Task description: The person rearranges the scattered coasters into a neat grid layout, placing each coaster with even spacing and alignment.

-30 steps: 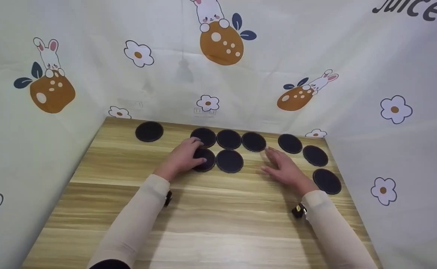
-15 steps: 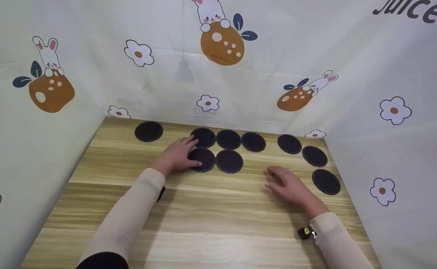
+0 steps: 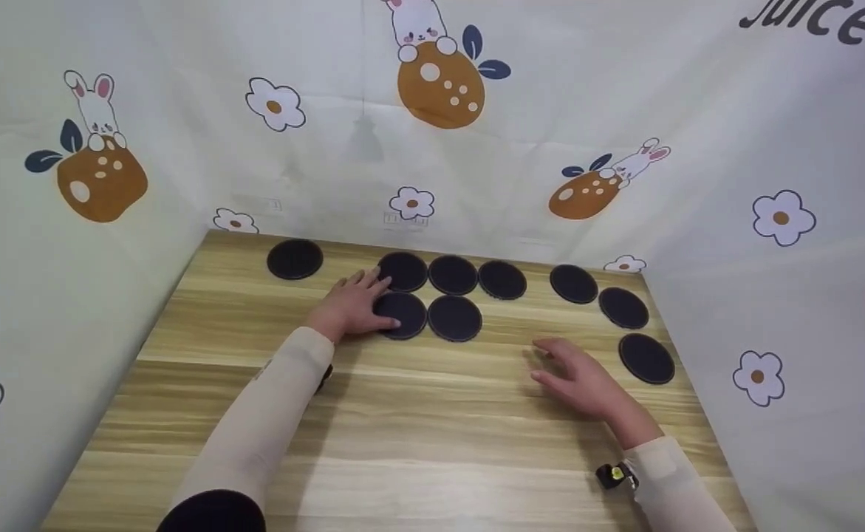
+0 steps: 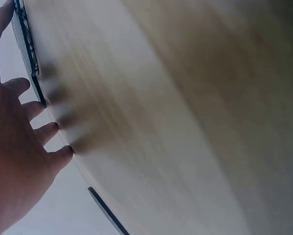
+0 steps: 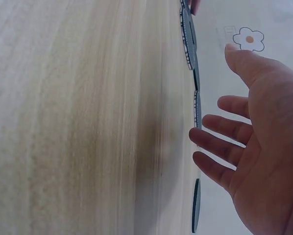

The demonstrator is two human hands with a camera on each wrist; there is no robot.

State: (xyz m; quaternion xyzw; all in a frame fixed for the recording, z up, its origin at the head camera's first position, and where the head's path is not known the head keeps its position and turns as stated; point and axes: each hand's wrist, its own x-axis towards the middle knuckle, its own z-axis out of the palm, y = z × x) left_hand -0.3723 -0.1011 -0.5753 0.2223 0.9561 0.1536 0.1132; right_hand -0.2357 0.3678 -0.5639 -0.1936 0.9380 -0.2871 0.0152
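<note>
In the head view several round black discs lie flat, five of them grouped as a row of three with two in front. My left hand (image 3: 351, 304) rests at the group's left edge, fingers spread, its thumb on the front left disc (image 3: 405, 316) and a fingertip by the back left disc (image 3: 404, 272). My right hand (image 3: 583, 380) hovers over the wood, right of the front right disc (image 3: 455, 318), holding nothing. The right wrist view shows that hand (image 5: 264, 147) with its fingers apart. In the left wrist view the fingertips of my left hand (image 4: 26, 142) meet the wooden surface.
A lone disc (image 3: 295, 259) lies at the back left of the wooden table (image 3: 417, 443). Toward the right edge lie three more discs, one at the back (image 3: 574, 284), one beside it (image 3: 623, 308), one nearer (image 3: 646, 358). Printed cloth (image 3: 314, 162) walls the back and sides.
My right hand has drawn back toward me and slightly right, away from the row's right disc. My left hand has shifted a little left, uncovering more of the two left discs.
</note>
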